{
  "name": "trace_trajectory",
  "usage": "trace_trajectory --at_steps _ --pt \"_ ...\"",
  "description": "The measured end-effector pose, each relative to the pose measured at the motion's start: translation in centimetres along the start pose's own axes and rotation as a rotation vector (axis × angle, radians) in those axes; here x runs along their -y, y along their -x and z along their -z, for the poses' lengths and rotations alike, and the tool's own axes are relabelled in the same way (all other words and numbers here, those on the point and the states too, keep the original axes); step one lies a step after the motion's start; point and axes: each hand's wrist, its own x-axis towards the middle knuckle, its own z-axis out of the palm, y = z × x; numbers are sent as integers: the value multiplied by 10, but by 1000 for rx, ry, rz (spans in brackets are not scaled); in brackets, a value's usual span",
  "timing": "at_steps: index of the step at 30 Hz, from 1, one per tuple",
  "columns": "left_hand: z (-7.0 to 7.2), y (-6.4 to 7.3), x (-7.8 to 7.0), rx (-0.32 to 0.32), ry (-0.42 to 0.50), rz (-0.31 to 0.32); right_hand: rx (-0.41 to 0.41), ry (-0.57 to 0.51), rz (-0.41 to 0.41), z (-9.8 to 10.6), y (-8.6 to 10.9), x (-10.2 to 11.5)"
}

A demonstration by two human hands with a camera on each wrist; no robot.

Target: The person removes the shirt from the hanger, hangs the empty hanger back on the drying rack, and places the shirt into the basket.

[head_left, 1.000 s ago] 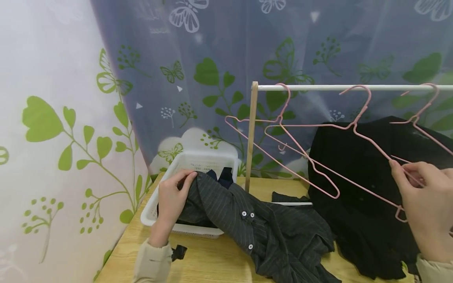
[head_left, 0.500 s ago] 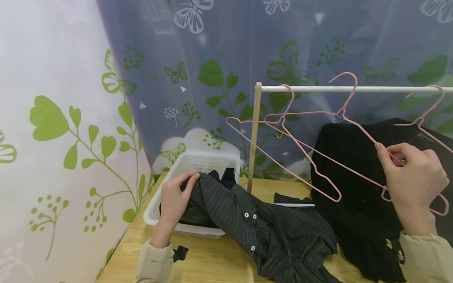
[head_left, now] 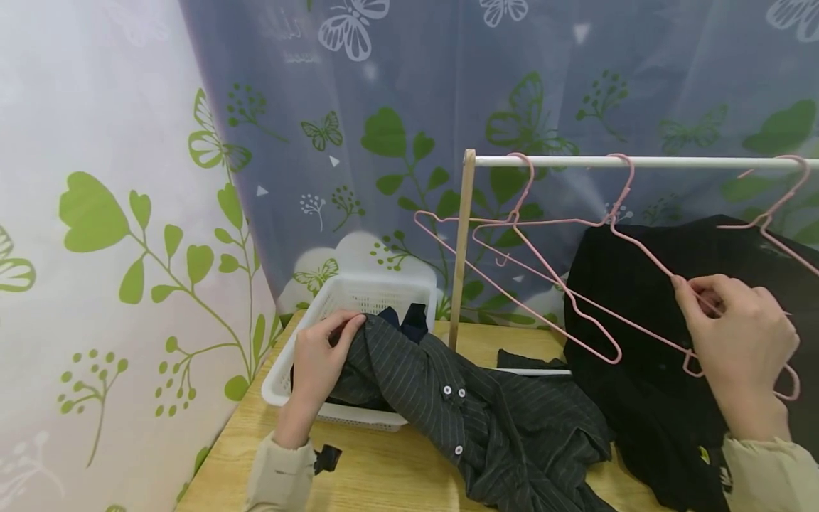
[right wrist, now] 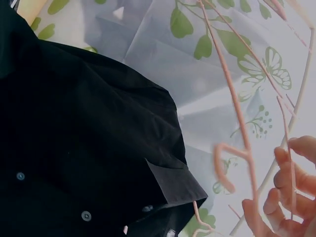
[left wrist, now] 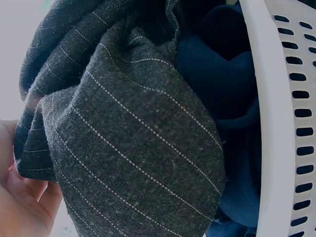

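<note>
My left hand (head_left: 323,355) pinches the edge of a dark pinstriped shirt (head_left: 441,398) with white buttons. The shirt spreads from over the white basket (head_left: 281,370) across the table to the right. In the left wrist view the striped cloth (left wrist: 133,133) fills the middle, with the left fingers at its edge. My right hand (head_left: 742,348) pinches the shoulder of a pink clothes hanger (head_left: 646,249), whose hook sits at the white rail (head_left: 557,162). In the right wrist view the hanger's wire (right wrist: 292,177) runs past the right fingers.
Other pink hangers (head_left: 530,238) hang on the rail, left and right of the held one. A black shirt (head_left: 633,320) hangs behind the right hand. Dark blue cloth (left wrist: 222,84) lies in the basket. The rail's wooden post (head_left: 462,249) stands right of the basket.
My right hand has moved the hanger leftward along the rail; its hook rose above the rail, then came down to it. The left hand keeps its pinch on the shirt.
</note>
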Motion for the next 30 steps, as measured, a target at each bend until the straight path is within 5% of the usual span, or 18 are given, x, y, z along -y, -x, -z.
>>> trace_trajectory --at_steps 15,25,30 --pt "-18 -3 -14 -5 55 -39 -94 -86 98 33 22 29" --pt "-56 -3 -39 76 172 -33 -176 -309 174 24 65 66" --pt "-81 2 -66 152 253 -105 -108 -335 246 9 91 77"
